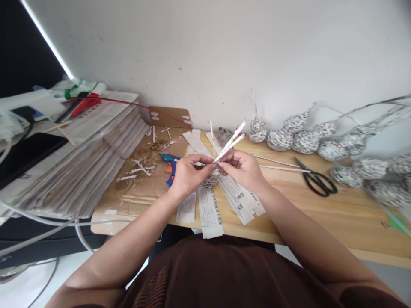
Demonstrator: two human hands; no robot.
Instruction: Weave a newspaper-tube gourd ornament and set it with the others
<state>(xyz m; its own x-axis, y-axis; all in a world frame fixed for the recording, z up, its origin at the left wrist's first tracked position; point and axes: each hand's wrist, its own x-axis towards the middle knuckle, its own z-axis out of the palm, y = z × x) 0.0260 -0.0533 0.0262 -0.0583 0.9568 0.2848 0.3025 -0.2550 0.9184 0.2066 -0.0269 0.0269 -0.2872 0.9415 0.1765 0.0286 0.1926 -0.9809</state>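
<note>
Rough woven-paper piece (210,181), smooth wooden tabletop (302,218), matt wall (199,51)

Two hands (193,174) (243,169) (plus one glue gun (174,161))

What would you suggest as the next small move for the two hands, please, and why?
Probably bend one of the paper tubes down toward the woven piece, since their free ends stick up above it, and the fingertips of the left hand and right hand meet near the tubes' lower ends.
</note>
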